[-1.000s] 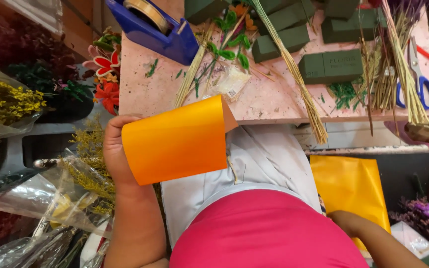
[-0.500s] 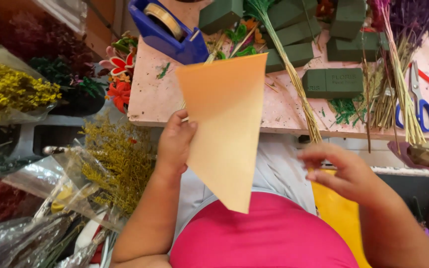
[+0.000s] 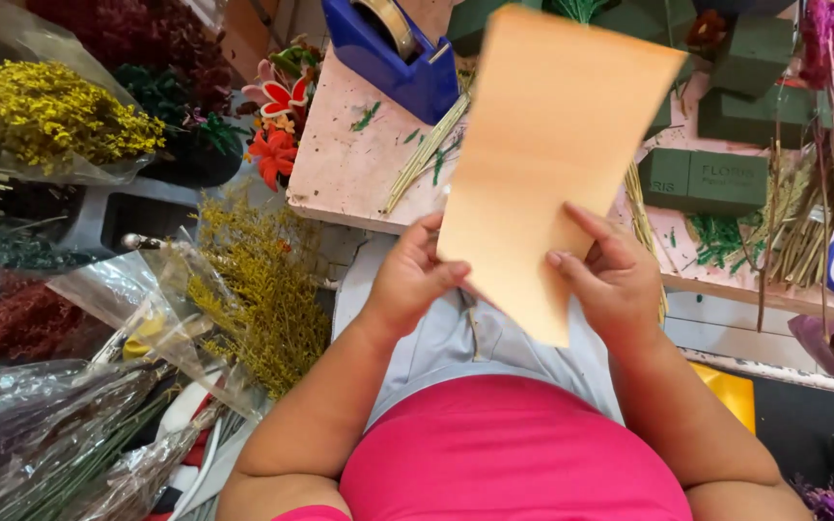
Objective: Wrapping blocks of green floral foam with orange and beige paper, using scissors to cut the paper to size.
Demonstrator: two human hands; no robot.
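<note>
Both hands hold one thing between them. The left hand (image 3: 415, 280) pinches the lower left edge of a pale orange sheet of stiff wrapping paper (image 3: 550, 154), thumb on the near face and the other fingers hidden behind it. The right hand (image 3: 612, 280) is closed on the lower right edge in the same way, its fingers spread flat across the near face. The sheet stands almost upright in front of the person's chest, above a pink top and a grey apron. Its upper end fans wide over the work table and its lower end narrows to a point between the two wrists.

The step in hand looks like straightening or sizing up the sheet. Shaping it further would call for both grips to stay firm while one edge is brought round toward the other.

Behind the sheet lies a worn pink work table (image 3: 345, 169) scattered with bits of green stem. On it stand a blue tape dispenser (image 3: 400, 60) at the far left and dark green floral foam blocks (image 3: 716, 180) to the right, beside bundles of dried straw-coloured stems (image 3: 813, 232). Left of the table, lower down, are red and white artificial flowers (image 3: 277, 125) and bunches of yellow dried flowers in clear plastic sleeves (image 3: 248, 289).
</note>
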